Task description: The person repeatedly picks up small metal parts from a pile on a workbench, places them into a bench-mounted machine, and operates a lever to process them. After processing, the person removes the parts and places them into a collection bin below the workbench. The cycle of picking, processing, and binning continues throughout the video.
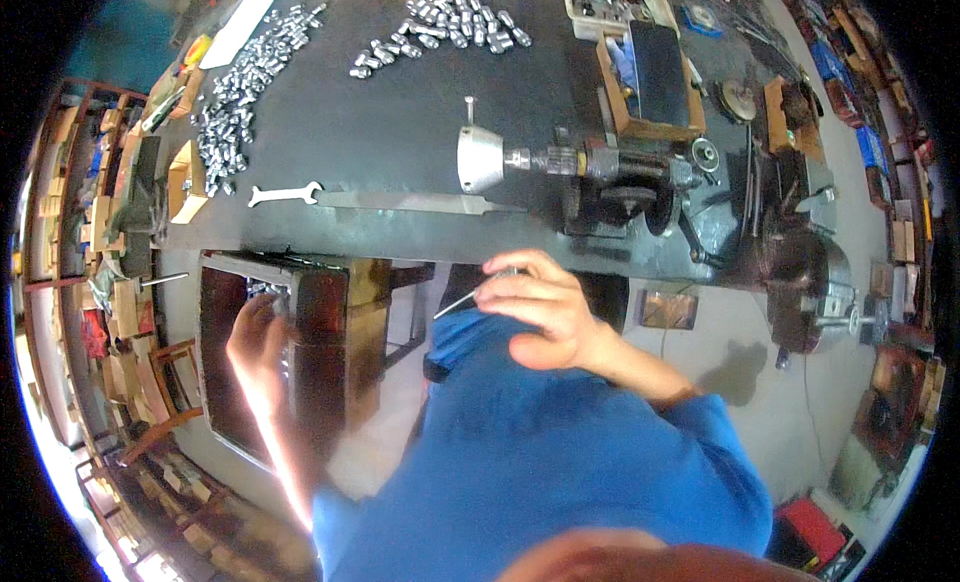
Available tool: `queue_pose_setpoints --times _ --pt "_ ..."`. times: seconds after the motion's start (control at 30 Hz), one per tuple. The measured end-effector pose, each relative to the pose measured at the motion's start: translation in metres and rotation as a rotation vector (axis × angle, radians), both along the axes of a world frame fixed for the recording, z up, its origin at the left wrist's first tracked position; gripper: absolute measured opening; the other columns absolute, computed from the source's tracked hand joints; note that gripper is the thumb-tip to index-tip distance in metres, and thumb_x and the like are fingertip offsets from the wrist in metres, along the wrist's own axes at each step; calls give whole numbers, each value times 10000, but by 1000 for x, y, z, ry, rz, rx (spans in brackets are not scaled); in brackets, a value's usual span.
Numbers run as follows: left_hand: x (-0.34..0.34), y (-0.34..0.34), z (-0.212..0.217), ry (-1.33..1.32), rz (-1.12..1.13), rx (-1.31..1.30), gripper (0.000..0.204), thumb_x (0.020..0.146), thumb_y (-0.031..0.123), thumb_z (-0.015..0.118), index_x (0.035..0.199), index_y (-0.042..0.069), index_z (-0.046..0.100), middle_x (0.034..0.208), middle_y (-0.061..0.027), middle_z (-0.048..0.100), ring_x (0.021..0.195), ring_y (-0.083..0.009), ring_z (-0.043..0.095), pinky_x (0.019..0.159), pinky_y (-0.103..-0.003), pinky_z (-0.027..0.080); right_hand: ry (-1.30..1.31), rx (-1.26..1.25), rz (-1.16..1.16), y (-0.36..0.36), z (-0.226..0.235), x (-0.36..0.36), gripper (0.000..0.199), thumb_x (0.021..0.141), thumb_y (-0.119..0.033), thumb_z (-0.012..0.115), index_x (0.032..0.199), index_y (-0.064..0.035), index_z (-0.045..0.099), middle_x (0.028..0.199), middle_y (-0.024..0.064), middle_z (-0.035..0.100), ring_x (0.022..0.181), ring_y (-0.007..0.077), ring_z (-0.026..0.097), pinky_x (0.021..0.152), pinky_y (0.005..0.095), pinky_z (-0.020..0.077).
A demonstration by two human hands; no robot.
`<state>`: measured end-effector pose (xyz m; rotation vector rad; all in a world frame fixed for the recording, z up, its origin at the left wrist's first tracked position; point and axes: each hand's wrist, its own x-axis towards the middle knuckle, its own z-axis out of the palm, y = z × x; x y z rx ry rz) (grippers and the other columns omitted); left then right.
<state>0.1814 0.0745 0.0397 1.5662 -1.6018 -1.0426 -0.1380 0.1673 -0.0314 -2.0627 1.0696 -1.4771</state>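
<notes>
My left hand (pixel 258 340) reaches into a dark open-topped wooden box (pixel 322 327) that stands below the bench's front edge. Its fingers are curled together over small shiny metal parts (pixel 262 287) in the box; what they pinch is blurred. My right hand (pixel 540 307) is in front of my blue shirt, closed round a thin metal rod (pixel 455 305) whose tip points left and down. Beyond it on the bench, an open-end wrench (pixel 285 195) and a long flat file (pixel 400 202) lie along the front edge.
A bench-mounted spindle with a silver cone-shaped head (pixel 481 160) stands right of centre. Small metal fittings lie in a long pile (pixel 235 112) and a second pile (pixel 460 24). A wooden tray (pixel 655 127) sits behind the spindle; a dark vise (pixel 825 297) is at the right.
</notes>
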Motion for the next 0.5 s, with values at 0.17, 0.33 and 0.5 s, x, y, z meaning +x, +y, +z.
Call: queue_pose_setpoints --times 0.17,0.33,0.5 --pt "94 12 -21 -651 149 48 272 744 139 562 963 -22 560 781 -128 624 696 -196 599 629 -331 470 -76 26 113 -4 -2 8 226 575 -148 580 749 -5 600 789 75 597 879 297 556 731 383 441" --pt "93 2 -7 -1176 114 -245 274 727 115 549 992 54 576 815 -188 614 740 -312 611 645 -414 471 -110 113 95 -2 -9 12 296 623 -225 566 839 -24 597 680 69 545 699 251 550 631 370 430" --pt "3 -88 11 -642 -183 -408 268 741 85 582 1001 22 575 840 -174 618 776 -296 615 665 -336 466 -60 93 96 -4 -13 9 327 618 -217 565 868 -8 596 685 87 549 633 256 540 606 355 434"
